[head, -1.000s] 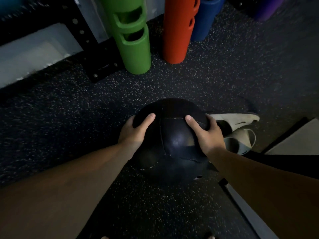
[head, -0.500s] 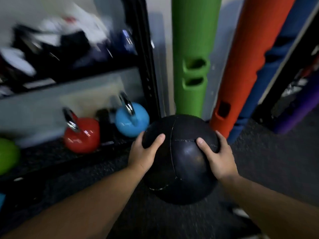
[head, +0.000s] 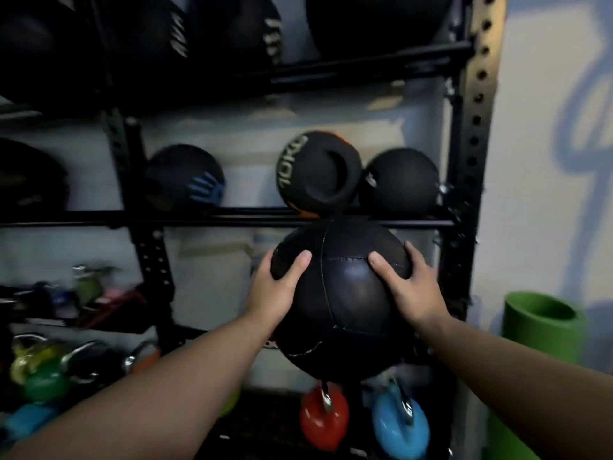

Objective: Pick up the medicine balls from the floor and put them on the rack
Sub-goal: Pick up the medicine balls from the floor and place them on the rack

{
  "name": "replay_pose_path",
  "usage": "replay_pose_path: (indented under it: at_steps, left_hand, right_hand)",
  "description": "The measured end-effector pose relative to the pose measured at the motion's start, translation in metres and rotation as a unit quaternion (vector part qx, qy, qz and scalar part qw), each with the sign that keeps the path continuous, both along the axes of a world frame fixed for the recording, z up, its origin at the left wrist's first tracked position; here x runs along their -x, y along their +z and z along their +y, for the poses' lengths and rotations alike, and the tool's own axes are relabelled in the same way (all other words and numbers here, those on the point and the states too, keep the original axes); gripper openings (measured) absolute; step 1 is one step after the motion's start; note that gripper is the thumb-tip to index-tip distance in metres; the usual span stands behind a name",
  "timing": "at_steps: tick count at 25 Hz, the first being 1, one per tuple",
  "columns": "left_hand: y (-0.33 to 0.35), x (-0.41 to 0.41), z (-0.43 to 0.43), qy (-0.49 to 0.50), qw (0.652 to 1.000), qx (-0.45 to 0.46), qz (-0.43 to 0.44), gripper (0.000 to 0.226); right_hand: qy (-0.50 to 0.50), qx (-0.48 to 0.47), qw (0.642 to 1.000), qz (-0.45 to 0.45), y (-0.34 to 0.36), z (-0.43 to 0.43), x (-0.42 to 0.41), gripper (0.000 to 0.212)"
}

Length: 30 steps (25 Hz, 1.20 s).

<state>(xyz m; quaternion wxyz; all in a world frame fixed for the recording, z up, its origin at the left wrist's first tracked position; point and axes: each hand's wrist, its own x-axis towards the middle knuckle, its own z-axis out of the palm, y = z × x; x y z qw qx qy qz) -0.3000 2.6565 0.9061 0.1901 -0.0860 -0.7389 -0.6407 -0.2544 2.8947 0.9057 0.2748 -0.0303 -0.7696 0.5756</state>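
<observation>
With both the left hand [head: 277, 293] and right hand [head: 409, 290] clamped on the medicine ball [head: 341, 300], lift it over the shelf rail [head: 212, 222] just above (into the gap up-left).

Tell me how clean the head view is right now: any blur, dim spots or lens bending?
Head view: dim overall, top shelf balls nearly lost in shadow; motion blur smears the kettlebells and clutter at lower left; held medicine ball and both hands, left hand, right hand, fairly sharp; rack upright leans from wide-angle distortion.
</observation>
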Motion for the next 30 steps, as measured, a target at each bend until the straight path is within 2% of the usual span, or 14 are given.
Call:
replay_pose_path:
  at_steps: [3, 6, 7, 11, 15, 19, 22, 24, 27, 30]
  left_hand:
    - [0.07, 0.0, -0.078, 0.045, 0.998, -0.016, 0.033, 0.103]
    - [0.115, 0.006, -0.142, 0.087, 0.995, 0.004, 0.039, 0.143]
    - [0.128, 0.01, -0.164, 0.098, 0.994, 0.009, 0.042, 0.149]
    - [0.165, 0.025, -0.238, 0.117, 0.992, 0.016, 0.05, 0.147]
    - [0.186, 0.043, -0.299, 0.131, 0.989, 0.004, 0.069, 0.126]
    - [0.199, 0.055, -0.358, 0.162, 0.983, -0.018, 0.086, 0.062]
    - [0.204, 0.064, -0.397, 0.198, 0.976, -0.026, 0.09, 0.044]
    - [0.208, 0.069, -0.425, 0.245, 0.964, -0.022, 0.1, 0.063]
    - [0.21, 0.087, -0.466, 0.299, 0.946, -0.011, 0.122, 0.114]
    - [0.214, 0.096, -0.507, 0.339, 0.93, -0.028, 0.138, 0.138]
  right_hand:
    - [0.041, -0.003, 0.998, 0.04, 0.071, -0.077, 0.018, 0.146]
    - [0.058, 0.005, 0.996, 0.067, 0.111, -0.138, 0.041, 0.146]
    - [0.064, 0.006, 0.995, 0.071, 0.124, -0.16, 0.048, 0.148]
    - [0.084, -0.004, 0.992, 0.091, 0.16, -0.235, 0.079, 0.148]
    - [0.115, -0.008, 0.987, 0.109, 0.184, -0.295, 0.111, 0.143]
    - [0.167, -0.006, 0.979, 0.119, 0.202, -0.364, 0.148, 0.14]
    - [0.209, 0.002, 0.971, 0.114, 0.211, -0.407, 0.174, 0.134]
    - [0.244, -0.007, 0.963, 0.111, 0.218, -0.437, 0.189, 0.129]
    - [0.271, -0.027, 0.954, 0.125, 0.233, -0.48, 0.213, 0.142]
    - [0.3, -0.04, 0.944, 0.13, 0.246, -0.527, 0.232, 0.144]
